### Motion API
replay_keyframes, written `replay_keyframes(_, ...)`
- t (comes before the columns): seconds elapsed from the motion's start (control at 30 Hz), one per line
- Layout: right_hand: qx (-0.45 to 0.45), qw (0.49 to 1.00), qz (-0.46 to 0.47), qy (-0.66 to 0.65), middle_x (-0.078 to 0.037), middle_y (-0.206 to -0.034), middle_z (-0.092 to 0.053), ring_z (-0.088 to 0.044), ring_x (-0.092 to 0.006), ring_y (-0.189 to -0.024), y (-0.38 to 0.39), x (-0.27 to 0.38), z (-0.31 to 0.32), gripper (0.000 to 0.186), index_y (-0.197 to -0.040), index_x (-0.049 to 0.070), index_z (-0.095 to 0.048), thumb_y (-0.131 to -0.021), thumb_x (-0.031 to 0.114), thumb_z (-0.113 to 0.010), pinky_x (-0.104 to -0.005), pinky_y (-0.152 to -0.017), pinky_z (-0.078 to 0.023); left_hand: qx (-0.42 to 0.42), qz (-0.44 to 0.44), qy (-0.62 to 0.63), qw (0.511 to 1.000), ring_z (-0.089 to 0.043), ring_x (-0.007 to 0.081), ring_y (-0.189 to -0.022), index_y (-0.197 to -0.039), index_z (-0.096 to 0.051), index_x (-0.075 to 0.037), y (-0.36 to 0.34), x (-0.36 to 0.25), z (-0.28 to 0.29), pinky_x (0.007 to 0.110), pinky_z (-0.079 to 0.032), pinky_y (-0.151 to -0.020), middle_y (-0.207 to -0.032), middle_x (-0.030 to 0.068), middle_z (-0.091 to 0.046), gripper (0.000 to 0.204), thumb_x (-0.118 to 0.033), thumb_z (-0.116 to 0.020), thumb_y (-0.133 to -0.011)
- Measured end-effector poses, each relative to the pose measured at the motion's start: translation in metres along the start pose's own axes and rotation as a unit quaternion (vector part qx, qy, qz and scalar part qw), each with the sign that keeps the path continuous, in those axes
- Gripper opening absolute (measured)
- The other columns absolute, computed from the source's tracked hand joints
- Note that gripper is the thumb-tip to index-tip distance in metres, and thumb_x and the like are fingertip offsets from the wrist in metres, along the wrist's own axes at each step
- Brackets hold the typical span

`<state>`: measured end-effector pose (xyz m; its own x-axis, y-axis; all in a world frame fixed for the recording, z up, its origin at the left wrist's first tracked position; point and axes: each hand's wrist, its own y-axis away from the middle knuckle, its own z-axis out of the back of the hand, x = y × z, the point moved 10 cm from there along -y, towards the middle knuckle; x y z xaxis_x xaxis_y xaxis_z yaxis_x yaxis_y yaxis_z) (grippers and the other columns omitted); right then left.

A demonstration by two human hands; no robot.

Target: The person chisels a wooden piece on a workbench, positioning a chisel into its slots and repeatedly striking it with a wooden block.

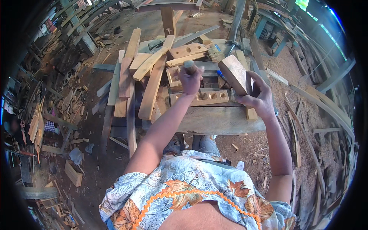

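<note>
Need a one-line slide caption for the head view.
Left hand grasps a round-ended object, right hand a wooden block, at a wood-strewn workbench.

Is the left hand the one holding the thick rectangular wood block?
No, the right hand grips the wood block, while the left hand is closed around a round-ended handle.

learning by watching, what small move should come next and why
Probably tap the rounded top of the tool with the wooden block: the left hand grips the tool with that end exposed, and the right hand holds the block nearby.
</note>
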<state>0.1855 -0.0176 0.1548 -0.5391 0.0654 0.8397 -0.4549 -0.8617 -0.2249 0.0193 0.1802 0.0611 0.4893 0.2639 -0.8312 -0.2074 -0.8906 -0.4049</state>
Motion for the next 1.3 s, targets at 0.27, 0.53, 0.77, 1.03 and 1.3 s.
replay_keyframes(0.27,-0.049,0.993,0.053,-0.089,-0.003,-0.087,-0.056,-0.053,-0.014,-0.079,-0.005,0.019,0.02,0.089,-0.129,0.001,-0.055,-0.047,0.026,-0.079,-0.0247,-0.075,-0.041,0.082,-0.008,-0.003,0.997,-0.055,0.0078,-0.05,-0.073,-0.055,-0.005,0.007,-0.006,-0.027,0.021,-0.044,-0.049,-0.061,-0.0004,-0.056,0.016,-0.006,-0.071,-0.078)
replay_keyframes(0.53,-0.035,0.994,0.05,-0.088,-0.005,-0.093,-0.058,-0.056,-0.0159,-0.086,-0.002,0.035,0.021,0.093,-0.131,0.0,-0.052,-0.046,0.029,-0.08,-0.0264,-0.082,-0.041,0.11,-0.016,-0.002,0.994,-0.053,0.0041,-0.051,-0.073,-0.054,-0.007,0.007,-0.008,-0.036,0.02,-0.044,-0.048,-0.062,-0.0025,-0.055,0.019,-0.005,-0.072,-0.078)
replay_keyframes(0.77,-0.065,0.979,0.149,-0.122,-0.011,-0.104,-0.062,-0.059,-0.0197,-0.098,-0.006,0.074,0.023,0.094,-0.134,0.001,-0.049,-0.05,0.029,-0.081,-0.0307,-0.09,-0.043,0.156,-0.016,-0.049,0.986,-0.056,0.0059,-0.061,-0.075,-0.055,-0.006,0.012,-0.006,-0.053,0.023,-0.047,-0.058,-0.065,-0.002,-0.056,0.017,-0.005,-0.072,-0.074)
replay_keyframes(1.03,0.035,0.972,0.077,0.218,-0.013,-0.103,-0.065,-0.064,-0.0257,-0.096,-0.026,0.067,-0.019,0.085,-0.132,0.009,-0.05,-0.055,0.026,-0.082,-0.0348,-0.086,-0.051,0.193,-0.027,-0.05,0.98,-0.055,0.0018,-0.067,-0.09,-0.064,-0.002,0.024,0.0,-0.066,0.021,-0.045,-0.059,-0.077,-0.0026,-0.064,0.016,0.001,-0.067,-0.074)
replay_keyframes(1.3,0.062,0.978,0.082,0.182,-0.011,-0.105,-0.061,-0.06,-0.0196,-0.097,-0.01,0.055,-0.029,0.086,-0.132,0.0,-0.05,-0.054,0.022,-0.08,-0.031,-0.086,-0.046,0.184,-0.057,-0.084,0.978,-0.054,0.0036,-0.066,-0.093,-0.064,-0.003,0.025,0.0,-0.069,0.024,-0.046,-0.061,-0.074,-0.0025,-0.064,0.021,-0.004,-0.07,-0.073)
